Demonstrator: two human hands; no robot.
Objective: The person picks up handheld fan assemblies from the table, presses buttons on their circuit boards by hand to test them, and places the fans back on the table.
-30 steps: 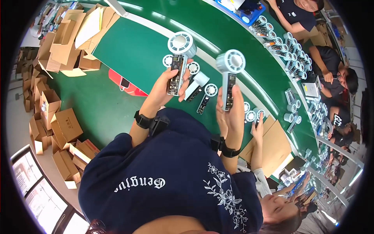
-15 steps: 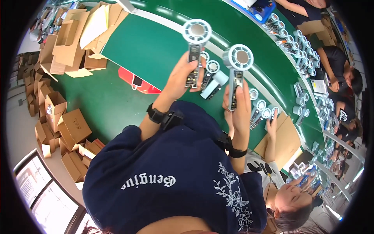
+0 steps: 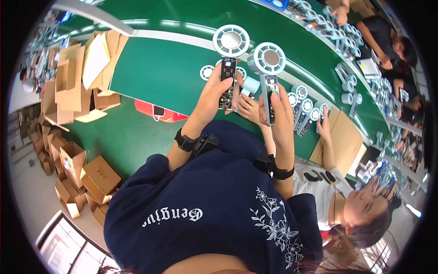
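My left hand (image 3: 211, 95) is closed round the handle of a handheld fan (image 3: 231, 41), thumb on its exposed dark circuit board. In my right hand (image 3: 284, 109) is a second handheld fan (image 3: 267, 58), gripped by its handle, with its board also bare. Both have light blue-grey round heads with a silver disc in the middle, and both are held up side by side, heads away from me. A bright white spot shows on each board below the head. Behind my hands, more fans (image 3: 207, 72) lie on the green table, partly hidden.
A co-worker on my right has one hand (image 3: 248, 109) between my two fans and another (image 3: 325, 130) at a row of fans (image 3: 306, 107). Flat cardboard (image 3: 340, 137) lies on the green table (image 3: 150, 73). Open cartons (image 3: 68, 86) stand at left. A red stool (image 3: 148, 109) is under the table.
My right hand's fan has come nearer the left one. The co-worker's hand has reached in among the fans behind my hands. The whole view has shifted slightly.
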